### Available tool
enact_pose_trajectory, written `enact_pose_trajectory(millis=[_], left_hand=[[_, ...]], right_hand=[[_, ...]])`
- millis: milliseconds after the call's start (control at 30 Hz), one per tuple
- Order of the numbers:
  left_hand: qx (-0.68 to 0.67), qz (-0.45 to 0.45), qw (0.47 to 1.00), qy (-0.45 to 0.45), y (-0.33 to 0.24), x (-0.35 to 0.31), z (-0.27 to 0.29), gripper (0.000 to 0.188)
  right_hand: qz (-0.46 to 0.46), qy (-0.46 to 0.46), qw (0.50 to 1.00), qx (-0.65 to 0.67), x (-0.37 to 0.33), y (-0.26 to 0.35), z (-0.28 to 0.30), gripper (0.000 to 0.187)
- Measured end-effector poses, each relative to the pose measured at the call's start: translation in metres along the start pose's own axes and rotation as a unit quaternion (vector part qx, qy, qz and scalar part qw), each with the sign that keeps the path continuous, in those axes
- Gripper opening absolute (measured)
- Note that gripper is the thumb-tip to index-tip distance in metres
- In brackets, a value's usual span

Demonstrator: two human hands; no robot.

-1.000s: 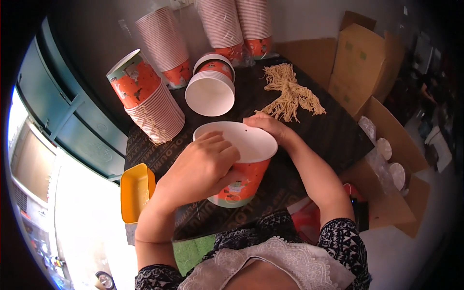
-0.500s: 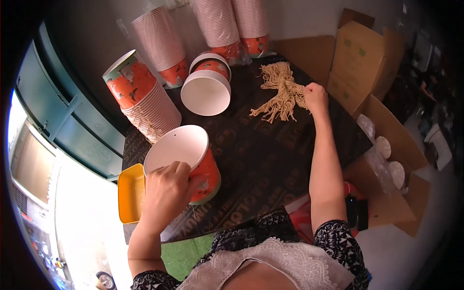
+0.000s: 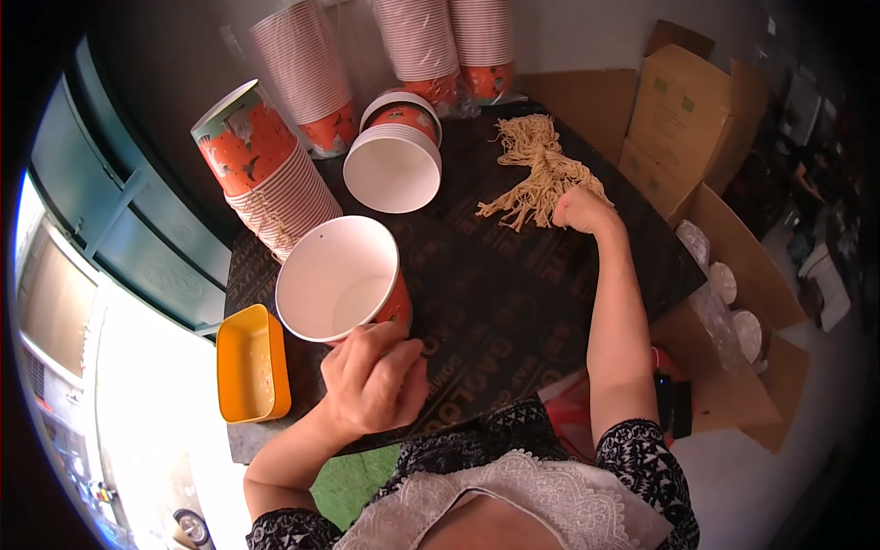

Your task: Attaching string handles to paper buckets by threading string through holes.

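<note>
A paper bucket (image 3: 344, 284), white inside and orange outside with a small hole below its rim, stands on the near left of the table with its mouth tipped toward me. At its near side is my left hand (image 3: 374, 378), fingers curled closed; what they may hold is hidden. Farther right, my right hand (image 3: 587, 211) is closed at the near edge of a bundle of beige cords (image 3: 541, 174). Whether a cord is pinched in its fingers I cannot make out.
A yellow tub (image 3: 252, 364) stands at the left table edge. Behind are a leaning bucket stack with cords (image 3: 275, 174), nested buckets lying on their side (image 3: 394, 170) and tall wrapped stacks (image 3: 417, 46). Open cardboard boxes (image 3: 678, 119) stand beyond the right edge of the dark table (image 3: 486, 284).
My left hand has come off the bucket's rim, moving right and toward me. The bucket has shifted slightly away. My right hand has moved nearer to me along the cord bundle.
</note>
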State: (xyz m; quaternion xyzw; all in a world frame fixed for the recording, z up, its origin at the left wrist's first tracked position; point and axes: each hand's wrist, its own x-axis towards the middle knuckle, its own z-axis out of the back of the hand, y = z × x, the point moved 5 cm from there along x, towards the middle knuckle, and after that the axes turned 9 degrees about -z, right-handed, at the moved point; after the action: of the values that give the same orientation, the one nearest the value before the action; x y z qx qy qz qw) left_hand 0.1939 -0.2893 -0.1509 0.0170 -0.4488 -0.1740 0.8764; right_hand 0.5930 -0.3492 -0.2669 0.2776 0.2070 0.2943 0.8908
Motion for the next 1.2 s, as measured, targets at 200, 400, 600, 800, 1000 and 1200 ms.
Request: enact_pose_trajectory(millis=[200,400,600,800,1000,1200], left_hand=[[0.090,0.081,0.993,0.018,0.014,-0.005,0.003,0.040],[0.121,0.152,0.974,0.114,0.037,-0.016,-0.005,0.025],[0.122,0.151,0.979,0.068,0.058,-0.014,-0.022,0.025],[0.091,0.084,0.991,-0.051,0.051,-0.030,-0.025,0.038],[-0.020,0.110,0.994,0.001,0.040,-0.045,-0.048,0.029],[-0.083,0.259,0.962,0.017,0.044,-0.066,-0.068,0.033]], right_hand=[[0.018,-0.102,0.983,-0.153,-0.012,0.022,-0.008,0.019],[-0.045,-0.048,0.983,-0.171,-0.015,0.028,-0.012,0.025],[0.144,-0.068,0.976,-0.148,-0.036,0.069,-0.035,0.007],[0.337,0.179,0.924,0.032,-0.084,0.134,-0.092,0.009],[0.399,0.142,0.897,0.125,-0.080,0.138,-0.101,0.010],[0.260,0.376,0.851,0.258,-0.096,0.145,-0.120,0.015]])
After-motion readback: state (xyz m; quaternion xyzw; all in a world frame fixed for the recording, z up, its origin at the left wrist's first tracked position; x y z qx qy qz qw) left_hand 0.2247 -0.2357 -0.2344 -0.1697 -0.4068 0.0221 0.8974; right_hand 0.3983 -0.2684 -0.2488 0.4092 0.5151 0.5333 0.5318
